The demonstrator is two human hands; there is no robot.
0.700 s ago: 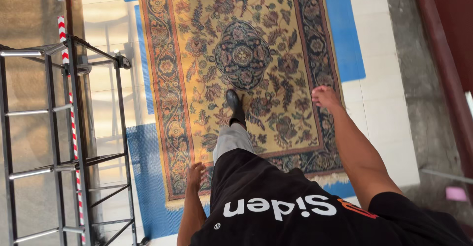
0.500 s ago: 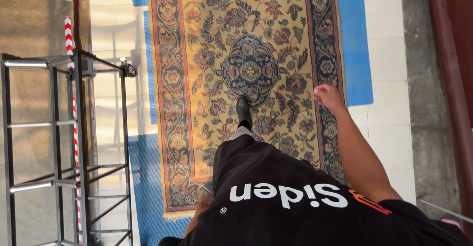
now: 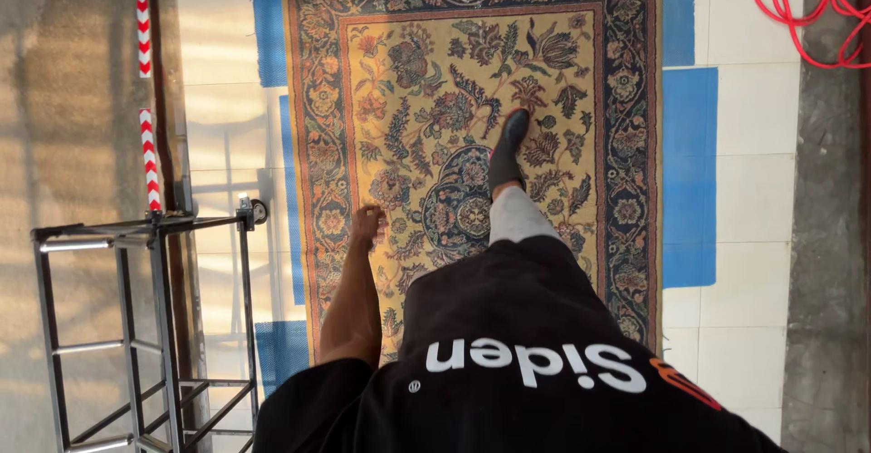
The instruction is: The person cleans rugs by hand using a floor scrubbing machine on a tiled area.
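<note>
I am looking straight down at my own body as I stand on a long patterned rug [image 3: 408,99] with a yellow floral field and a dark blue border. My left hand [image 3: 369,224] hangs forward over the rug's left part, fingers loosely curled and holding nothing. My right hand is out of sight. One foot in a black shoe [image 3: 511,149] is planted near the rug's dark centre medallion, with a grey trouser leg [image 3: 519,217] above it. My black shirt [image 3: 508,362] fills the bottom of the view.
A grey metal rack [image 3: 154,326] stands at the lower left beside the rug. A red-and-white striped pole [image 3: 145,99] runs along the left. Red cable [image 3: 807,18] lies coiled at the top right. Blue patches [image 3: 689,172] mark the white tile floor.
I have stepped forward along the rug. My right arm, earlier swung out over the rug, has dropped from view. My left arm has swung forward from beside my hip.
</note>
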